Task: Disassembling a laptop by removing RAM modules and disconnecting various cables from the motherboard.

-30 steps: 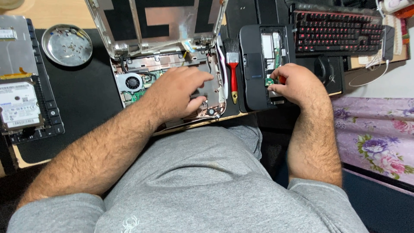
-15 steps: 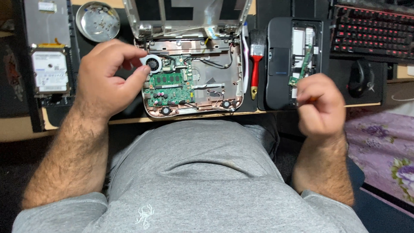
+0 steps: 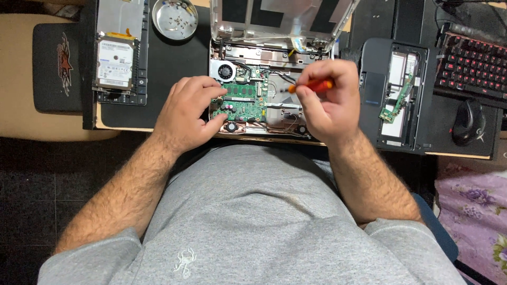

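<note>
The opened laptop (image 3: 259,105) is being worked on at the desk edge. A red screwdriver (image 3: 311,85) is being gripped by the closed right hand (image 3: 330,100); the green board (image 3: 244,103) is being steadied by the left hand (image 3: 187,113), fingers resting, holding nothing. A precise tip placement is judged needed next.

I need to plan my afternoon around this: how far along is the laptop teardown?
Done: the laptop is open with its green board and fan exposed; a hard drive and a dark cover panel lie aside, screws in the metal dish. In hand: the right hand holds an orange screwdriver over the board, the left hand steadying it. Left: the board still sits in the case.
</note>
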